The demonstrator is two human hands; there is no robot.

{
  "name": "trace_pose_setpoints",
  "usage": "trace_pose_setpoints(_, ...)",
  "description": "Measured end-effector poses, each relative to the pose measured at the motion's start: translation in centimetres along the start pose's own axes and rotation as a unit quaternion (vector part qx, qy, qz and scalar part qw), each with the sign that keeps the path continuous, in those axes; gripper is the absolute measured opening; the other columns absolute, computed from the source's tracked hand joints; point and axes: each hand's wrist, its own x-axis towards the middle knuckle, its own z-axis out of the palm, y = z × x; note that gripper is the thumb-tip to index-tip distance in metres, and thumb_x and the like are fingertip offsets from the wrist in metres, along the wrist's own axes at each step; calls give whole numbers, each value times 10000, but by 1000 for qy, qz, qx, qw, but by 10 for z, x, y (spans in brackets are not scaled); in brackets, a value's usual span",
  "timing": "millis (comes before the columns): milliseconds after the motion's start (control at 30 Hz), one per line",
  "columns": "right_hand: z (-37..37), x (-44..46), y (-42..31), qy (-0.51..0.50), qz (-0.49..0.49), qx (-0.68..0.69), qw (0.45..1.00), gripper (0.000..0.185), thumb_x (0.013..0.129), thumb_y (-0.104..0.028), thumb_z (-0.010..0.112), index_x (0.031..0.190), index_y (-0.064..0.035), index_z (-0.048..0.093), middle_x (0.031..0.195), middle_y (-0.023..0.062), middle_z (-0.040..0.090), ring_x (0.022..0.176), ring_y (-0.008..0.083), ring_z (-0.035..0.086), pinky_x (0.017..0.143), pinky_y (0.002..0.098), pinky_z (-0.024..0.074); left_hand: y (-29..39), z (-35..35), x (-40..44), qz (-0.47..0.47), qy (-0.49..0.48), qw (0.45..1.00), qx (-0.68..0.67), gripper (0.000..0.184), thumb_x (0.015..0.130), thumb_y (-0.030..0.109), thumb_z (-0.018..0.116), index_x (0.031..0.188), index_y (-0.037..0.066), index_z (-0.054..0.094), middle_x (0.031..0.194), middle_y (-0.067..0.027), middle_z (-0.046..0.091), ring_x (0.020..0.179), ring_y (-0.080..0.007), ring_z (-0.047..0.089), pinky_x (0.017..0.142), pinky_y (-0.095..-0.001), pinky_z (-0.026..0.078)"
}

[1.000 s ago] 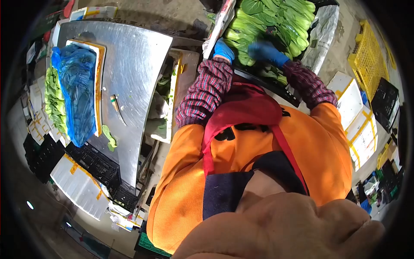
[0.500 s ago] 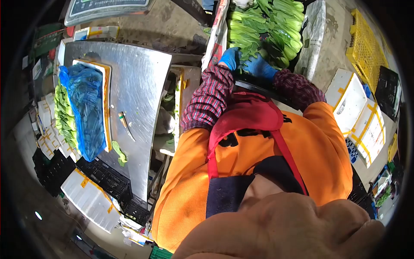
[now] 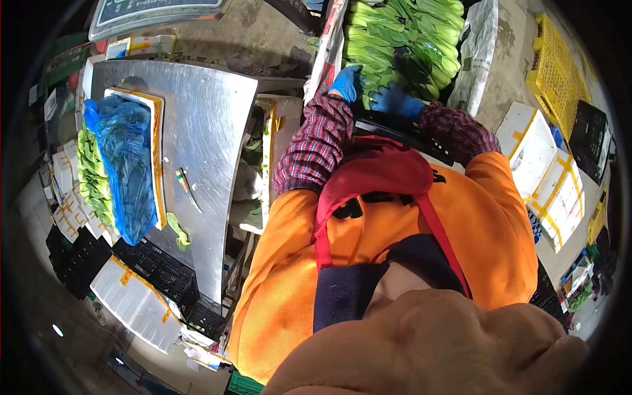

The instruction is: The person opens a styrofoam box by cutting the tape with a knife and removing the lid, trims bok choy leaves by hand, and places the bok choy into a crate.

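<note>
Leafy green vegetables (image 3: 431,39) lie in rows in a black crate (image 3: 401,128) lined with printed paper (image 3: 479,52). My left hand (image 3: 345,84), in a blue glove, is at the near left corner of the greens, beside the paper liner; its fingers are partly hidden. My right hand (image 3: 397,102), also gloved in blue, rests against the near edge of the leaves, its fingertips dark and blurred among them. Whether either hand grips a leaf cannot be made out.
On the left, a metal table (image 3: 204,125) bears a knife (image 3: 188,189), a loose leaf (image 3: 176,230) and a foam box with a blue plastic bag (image 3: 128,164). A scale (image 3: 155,20) stands beyond. Foam boxes (image 3: 536,155) and a yellow crate (image 3: 558,76) are at right.
The view has shifted, bringing the scale into sight. My right hand has moved nearer to my left hand, down to the near edge of the greens.
</note>
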Motion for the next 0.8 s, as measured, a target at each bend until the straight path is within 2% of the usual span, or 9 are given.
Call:
trace_pose_setpoints(167, 1, 13, -5, -66, 65, 22, 996, 141, 787, -263, 512, 913, -248, 574, 923, -36, 560, 757, 172, 551, 582, 383, 412, -3, 2, 12, 26, -2, 998, -65, 200, 865, 305, 547, 828, 110, 574, 663, -51, 541, 541, -217, 477, 487, -361, 381)
trace_pose_setpoints(267, -6, 20, -2, -236, 66, 60, 968, 233, 777, -257, 530, 1003, -262, 588, 1058, 1, 571, 880, 220, 563, 663, 418, 436, -1, -2, 10, 30, -19, 999, -35, 195, 874, 307, 539, 847, 118, 576, 676, -55, 548, 560, -220, 494, 502, -365, 403)
trace_pose_setpoints(400, -57, 3, 17, -76, -12, 101, 992, 350, 761, -235, 561, 1109, -252, 583, 1195, 47, 536, 1033, 293, 526, 772, 473, 432, -3, -3, 13, 27, -28, 998, -53, 240, 879, 353, 532, 843, 119, 568, 690, -64, 546, 597, -235, 508, 564, -388, 441)
trace_pose_setpoints(467, -85, -2, 30, -113, -16, 135, 984, 385, 751, -230, 575, 1135, -254, 574, 1222, 56, 519, 1070, 314, 502, 804, 489, 421, -1, 5, 0, 26, -32, 996, -76, 264, 880, 376, 530, 836, 118, 564, 694, -67, 543, 611, -241, 511, 592, -398, 454)
trace_pose_setpoints(533, -109, -2, 39, -179, -17, 197, 964, 458, 731, -219, 604, 1185, -257, 558, 1276, 72, 485, 1144, 354, 454, 869, 519, 397, 6, 19, -35, 3, -7, 999, -43, 350, 922, 419, 428, 975, 110, 585, 812, -70, 616, 712, -245, 574, 662, -404, 478)
trace_pose_setpoints(600, -127, 7, 43, -166, -1, 175, 971, 434, 723, -247, 615, 1154, -235, 567, 1225, 79, 509, 1113, 343, 472, 823, 505, 412, 6, 19, -38, -6, 5, 999, -31, 412, 944, 440, 378, 1045, 106, 596, 870, -71, 652, 763, -247, 605, 697, -407, 490)
trace_pose_setpoints(667, -136, 17, 43, -127, 45, 129, 982, 405, 706, -303, 637, 1093, -192, 586, 1125, 92, 557, 1051, 321, 506, 732, 478, 441, -2, 10, -11, 7, -92, 990, -107, 473, 951, 467, 329, 1115, 101, 579, 945, -77, 655, 832, -275, 611, 744, -429, 488)
trace_pose_setpoints(733, -101, 12, 34, -132, 49, 172, 975, 362, 717, -283, 631, 1060, -173, 591, 1082, 99, 567, 1013, 320, 523, 750, 453, 446, -4, 11, -9, 16, -142, 979, -143, 505, 955, 480, 305, 1150, 98, 571, 982, -80, 657, 867, -288, 615, 767, -439, 487)
trace_pose_setpoints(800, -58, 7, 19, -141, 58, 258, 954, 277, 739, -241, 619, 994, -135, 601, 998, 111, 586, 937, 316, 558, 786, 403, 455, -3, 15, -20, 8, -92, 988, -123, 399, 948, 420, 373, 1007, 96, 599, 841, -74, 637, 726, -254, 601, 628, -397, 482)
